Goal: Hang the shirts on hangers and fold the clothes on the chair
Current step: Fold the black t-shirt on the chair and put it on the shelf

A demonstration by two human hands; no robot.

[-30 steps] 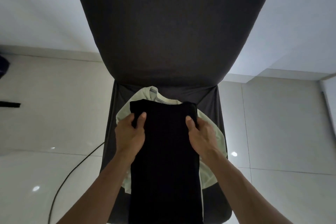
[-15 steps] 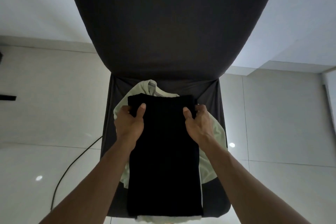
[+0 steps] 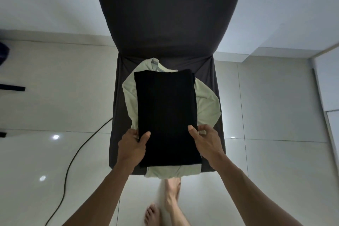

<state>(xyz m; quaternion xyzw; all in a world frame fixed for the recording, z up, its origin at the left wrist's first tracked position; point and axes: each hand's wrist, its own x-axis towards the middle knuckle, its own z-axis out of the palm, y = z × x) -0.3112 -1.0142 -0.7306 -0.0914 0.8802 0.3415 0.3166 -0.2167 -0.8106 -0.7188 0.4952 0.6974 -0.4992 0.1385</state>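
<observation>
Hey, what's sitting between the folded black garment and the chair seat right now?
In the head view, a pale green shirt lies spread between the folded black garment and the dark chair seat, showing around its edges.

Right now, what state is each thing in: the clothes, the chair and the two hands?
black garment: folded into a long rectangle, lying flat on the pale garment.
pale green shirt: spread unfolded on the seat, its hem over the front edge.
chair: upright, under a dark cover.
left hand: pinching the black garment's left edge.
right hand: pinching its right edge.
</observation>
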